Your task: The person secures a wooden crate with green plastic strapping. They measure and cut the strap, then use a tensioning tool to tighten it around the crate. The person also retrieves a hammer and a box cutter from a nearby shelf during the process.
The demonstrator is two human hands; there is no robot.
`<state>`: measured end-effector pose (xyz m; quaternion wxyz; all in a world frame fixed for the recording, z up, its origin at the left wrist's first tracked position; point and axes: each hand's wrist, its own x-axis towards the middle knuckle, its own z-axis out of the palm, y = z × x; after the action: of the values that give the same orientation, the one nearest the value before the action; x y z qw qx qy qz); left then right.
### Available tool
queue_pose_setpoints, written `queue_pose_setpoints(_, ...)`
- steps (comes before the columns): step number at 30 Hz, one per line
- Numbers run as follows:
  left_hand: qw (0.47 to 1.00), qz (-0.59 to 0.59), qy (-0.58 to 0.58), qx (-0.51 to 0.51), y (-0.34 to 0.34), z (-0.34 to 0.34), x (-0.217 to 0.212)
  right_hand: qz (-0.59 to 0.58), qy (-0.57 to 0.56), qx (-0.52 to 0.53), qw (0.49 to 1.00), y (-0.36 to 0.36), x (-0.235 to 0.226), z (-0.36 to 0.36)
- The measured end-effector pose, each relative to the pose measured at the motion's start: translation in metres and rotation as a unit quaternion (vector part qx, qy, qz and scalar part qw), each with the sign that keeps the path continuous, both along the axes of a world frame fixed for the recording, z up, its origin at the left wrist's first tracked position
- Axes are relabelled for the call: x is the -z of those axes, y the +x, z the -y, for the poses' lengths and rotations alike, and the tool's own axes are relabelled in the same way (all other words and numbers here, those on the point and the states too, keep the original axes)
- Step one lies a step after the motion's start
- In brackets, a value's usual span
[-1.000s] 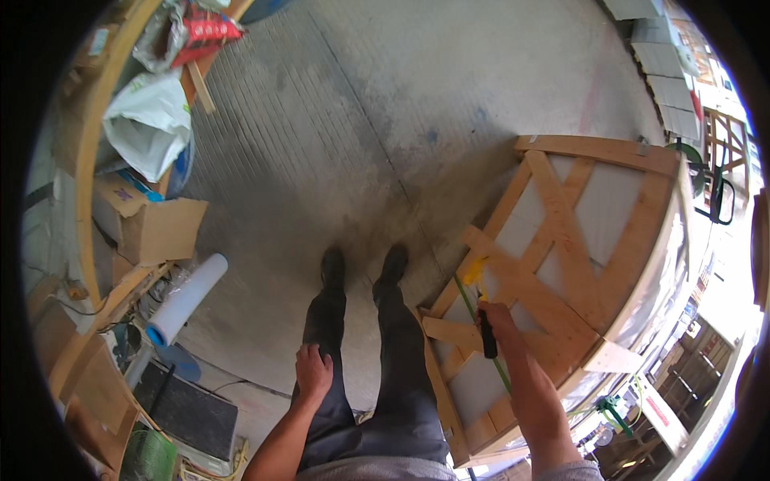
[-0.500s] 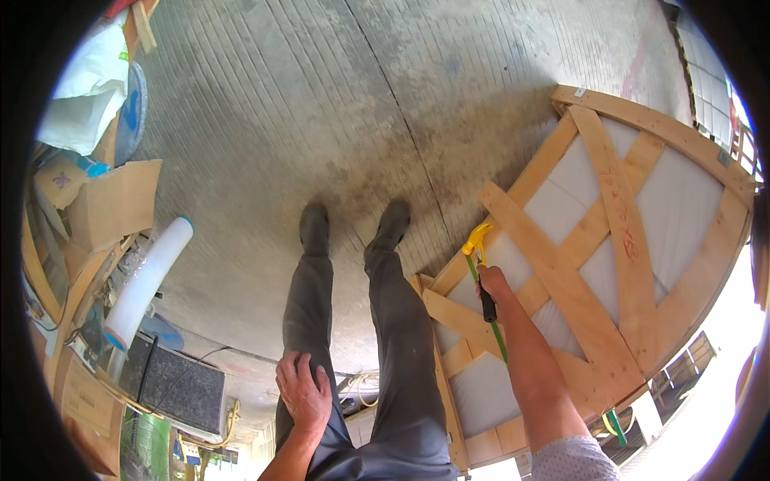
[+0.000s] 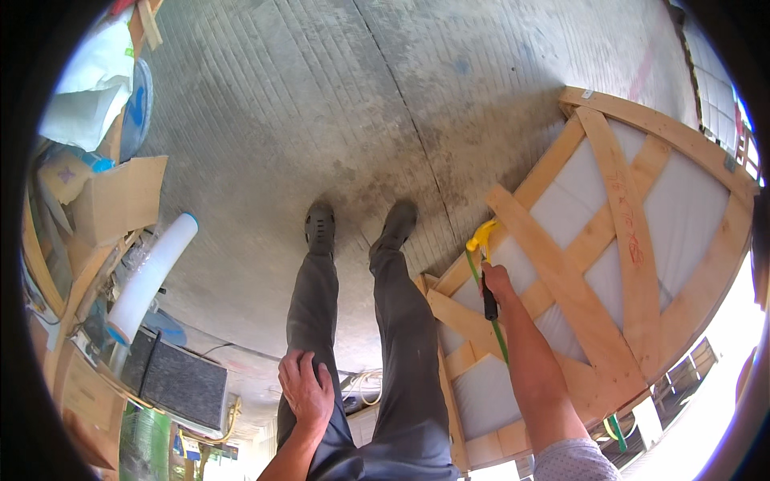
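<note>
My right hand (image 3: 496,282) is closed around a claw hammer (image 3: 483,235) with a yellow head and a black grip. The hammer is over the near left part of a large wooden crate (image 3: 553,276), its head pointing away from me. A green strap (image 3: 500,341) runs along the crate beneath the hammer. My left hand (image 3: 308,390) holds nothing. It lies on my left leg around the knee, palm down, fingers spread a little.
The crate, with crossed planks over white sheeting, fills the right side. At left are a white roll of film (image 3: 154,276), an opened cardboard box (image 3: 120,200), a white bag (image 3: 92,88) and a dark rectangular panel (image 3: 178,377). Concrete floor (image 3: 321,104) stretches ahead.
The view has shifted slightly, so the surroundings sit a little further right. My right hand still grips the hammer, and my left hand stays on my leg.
</note>
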<state>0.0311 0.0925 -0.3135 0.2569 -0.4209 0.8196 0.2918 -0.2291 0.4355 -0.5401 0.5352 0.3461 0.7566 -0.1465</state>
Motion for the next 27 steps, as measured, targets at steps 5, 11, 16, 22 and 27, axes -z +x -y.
queue_pose_setpoints(5, 1.000, -0.010, -0.013, 0.015, 0.003, 0.002, -0.001, -0.094, -0.018, -0.062, 0.993, -0.012, -0.030, 0.036)
queue_pose_setpoints(11, 1.000, -0.013, -0.011, 0.017, 0.008, 0.004, 0.000, -0.036, 0.005, -0.049, 0.998, 0.002, -0.005, 0.006)
queue_pose_setpoints(16, 0.999, -0.018, -0.025, 0.031, 0.012, 0.002, -0.001, -0.016, 0.012, 0.025, 0.999, 0.009, 0.013, 0.000)
queue_pose_setpoints(22, 0.998, -0.023, -0.047, 0.042, 0.018, -0.004, -0.005, -0.123, -0.037, -0.192, 0.973, 0.044, -0.005, -0.011)
queue_pose_setpoints(27, 0.999, -0.021, -0.032, 0.034, 0.028, -0.006, -0.010, -0.113, -0.096, -0.154, 0.977, 0.073, -0.098, 0.058)
